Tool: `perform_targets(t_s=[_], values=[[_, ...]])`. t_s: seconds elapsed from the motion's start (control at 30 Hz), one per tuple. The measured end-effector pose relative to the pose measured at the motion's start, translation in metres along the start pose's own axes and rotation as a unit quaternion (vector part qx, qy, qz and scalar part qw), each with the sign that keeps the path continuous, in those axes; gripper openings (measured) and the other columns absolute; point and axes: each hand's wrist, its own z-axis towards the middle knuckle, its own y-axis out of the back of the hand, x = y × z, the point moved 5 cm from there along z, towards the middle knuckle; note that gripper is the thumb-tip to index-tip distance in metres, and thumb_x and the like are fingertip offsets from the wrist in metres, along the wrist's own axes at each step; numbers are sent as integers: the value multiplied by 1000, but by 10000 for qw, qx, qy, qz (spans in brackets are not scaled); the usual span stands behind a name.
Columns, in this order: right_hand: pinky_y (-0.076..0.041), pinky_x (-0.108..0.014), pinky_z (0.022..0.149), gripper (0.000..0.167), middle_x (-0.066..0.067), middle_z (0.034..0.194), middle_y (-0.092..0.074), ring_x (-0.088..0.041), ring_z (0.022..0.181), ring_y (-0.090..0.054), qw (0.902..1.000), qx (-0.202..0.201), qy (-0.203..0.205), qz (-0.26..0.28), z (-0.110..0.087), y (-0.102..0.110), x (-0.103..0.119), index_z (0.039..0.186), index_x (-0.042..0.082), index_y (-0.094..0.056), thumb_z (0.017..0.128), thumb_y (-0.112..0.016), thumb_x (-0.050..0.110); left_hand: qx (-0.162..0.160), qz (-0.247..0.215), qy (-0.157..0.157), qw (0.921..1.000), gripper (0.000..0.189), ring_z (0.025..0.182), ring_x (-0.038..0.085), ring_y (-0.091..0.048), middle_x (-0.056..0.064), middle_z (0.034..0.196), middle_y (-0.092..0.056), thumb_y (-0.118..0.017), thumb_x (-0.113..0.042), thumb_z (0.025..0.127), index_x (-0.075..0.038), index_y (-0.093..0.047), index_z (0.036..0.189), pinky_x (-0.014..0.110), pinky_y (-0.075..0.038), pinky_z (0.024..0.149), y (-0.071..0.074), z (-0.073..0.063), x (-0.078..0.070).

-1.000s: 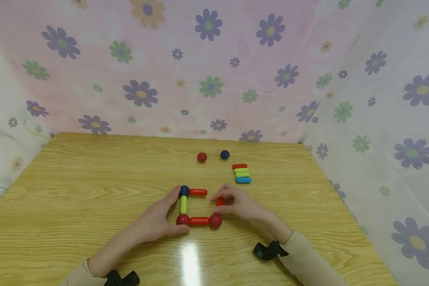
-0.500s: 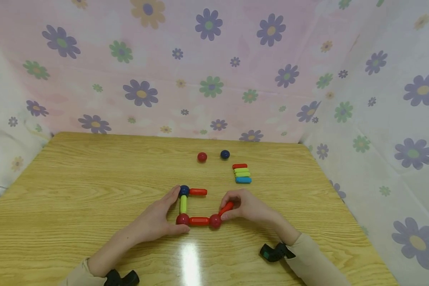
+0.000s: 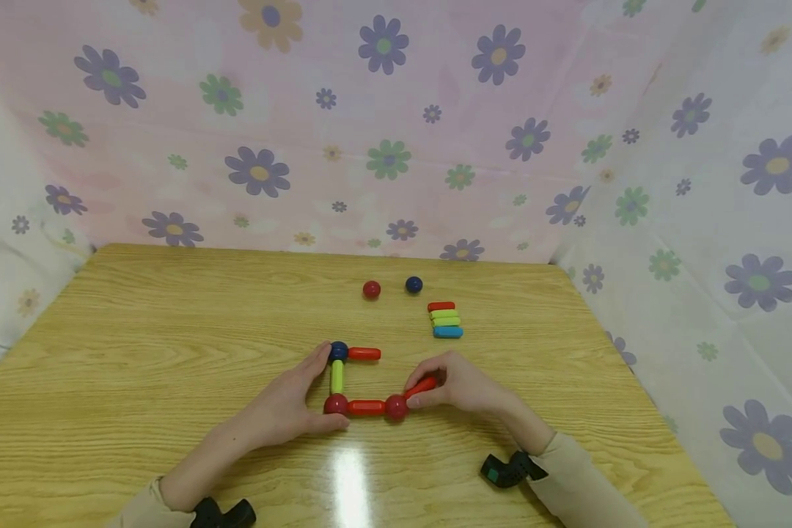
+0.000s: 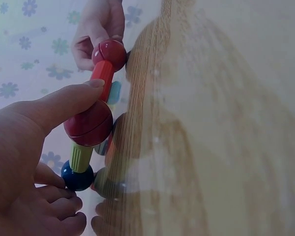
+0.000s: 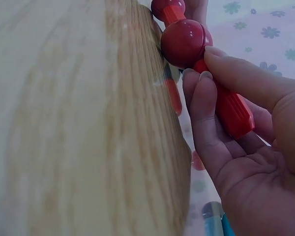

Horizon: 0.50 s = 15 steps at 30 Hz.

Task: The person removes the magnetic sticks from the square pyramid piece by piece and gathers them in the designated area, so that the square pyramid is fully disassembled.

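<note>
Red rod (image 3: 422, 387), pinched by the right hand (image 3: 458, 385) against the frame's right ball (image 3: 397, 407), is now swung outward, its gap apparently widened, while the frame (image 3: 367, 407) is gripped by the left hand (image 3: 289, 411).

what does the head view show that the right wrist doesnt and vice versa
Only head: beige cloth sleeves and black wrist-worn devices. Only right wrist: the palm side of the right hand and the seam on the glossy red ball nearest it. Both: that hand's fingers pinching a ridged red rod at that ball, and another red rod linking it to a second red ball.
</note>
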Motion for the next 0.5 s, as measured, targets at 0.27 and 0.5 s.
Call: perform_targets(t_s=[0.27, 0.5], values=[[-49, -24, 70, 15, -1, 98, -72, -15, 84, -60, 9999, -41, 108, 106, -1, -2, -1, 98, 19, -76, 85, -81, 24, 15, -19, 8, 10000, 117, 151, 36, -24, 11, 167, -17, -80, -59, 76, -9, -16, 161, 59, -29, 117, 0, 0, 0], [-50, -24, 69, 15, 1, 99, -72, -15, 82, -61, 9997, -106, 178, 90, -2, -2, -2, 97, 21, -76, 85, -82, 26, 20, -39, 3, 10000, 117, 151, 36, -24, 11, 167, -17, -80, -59, 76, -9, -16, 161, 59, -29, 117, 0, 0, 0]])
